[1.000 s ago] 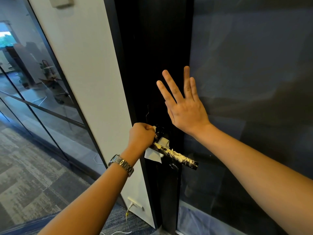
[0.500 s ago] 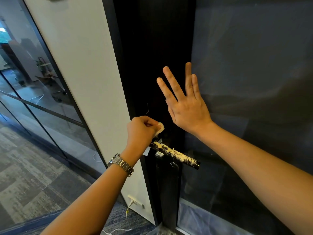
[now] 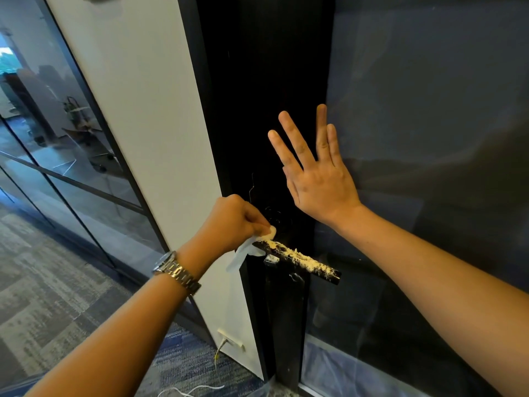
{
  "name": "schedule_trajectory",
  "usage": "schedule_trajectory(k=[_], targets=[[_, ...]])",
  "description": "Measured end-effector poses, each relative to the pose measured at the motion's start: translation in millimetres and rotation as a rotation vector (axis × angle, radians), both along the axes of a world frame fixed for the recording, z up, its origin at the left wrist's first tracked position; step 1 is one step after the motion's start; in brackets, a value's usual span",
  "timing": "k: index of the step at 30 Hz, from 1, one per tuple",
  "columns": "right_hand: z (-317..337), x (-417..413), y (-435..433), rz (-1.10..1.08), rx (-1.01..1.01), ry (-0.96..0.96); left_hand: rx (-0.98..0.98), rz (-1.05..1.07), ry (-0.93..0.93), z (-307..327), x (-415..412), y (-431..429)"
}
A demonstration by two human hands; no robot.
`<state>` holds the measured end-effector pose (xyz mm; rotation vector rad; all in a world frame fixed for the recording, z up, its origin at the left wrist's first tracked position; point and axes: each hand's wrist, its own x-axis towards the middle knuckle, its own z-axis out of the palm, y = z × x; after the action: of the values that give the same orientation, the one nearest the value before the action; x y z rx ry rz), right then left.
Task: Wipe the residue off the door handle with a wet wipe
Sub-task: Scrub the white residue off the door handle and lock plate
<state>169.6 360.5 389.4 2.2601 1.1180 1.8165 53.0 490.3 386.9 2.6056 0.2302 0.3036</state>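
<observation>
In the last second my left hand (image 3: 232,222) has lifted slightly and settled back at the handle's (image 3: 299,260) left end, fingers curled round the bunched wipe (image 3: 242,255), its tail hanging below. My right hand (image 3: 317,179) stays flat, fingers spread, on the door (image 3: 257,110). Residue (image 3: 289,251) still coats most of the bar, so I judge the wiping barely begun.

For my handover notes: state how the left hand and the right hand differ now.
The left hand is curled in a grip on the wet wipe; the right hand is spread open, holding nothing. The left hand is at one end of the door handle; the right hand lies flat against the door above it. The left wrist bears a metal watch; the right wrist is bare. Both forearms are bare.
</observation>
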Motion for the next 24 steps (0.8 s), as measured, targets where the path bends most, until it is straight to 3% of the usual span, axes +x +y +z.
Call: schedule_trajectory(k=[6, 24], targets=[[0.8, -1.5, -0.7, -0.006, 0.003, -0.001, 0.148, -0.092, 0.012, -1.0, 1.1, -10.1], [2.3, -2.5, -1.4, 0.011, 0.007, -0.005, 0.095, -0.338, 0.336, 17.7, -4.9, -17.0]])
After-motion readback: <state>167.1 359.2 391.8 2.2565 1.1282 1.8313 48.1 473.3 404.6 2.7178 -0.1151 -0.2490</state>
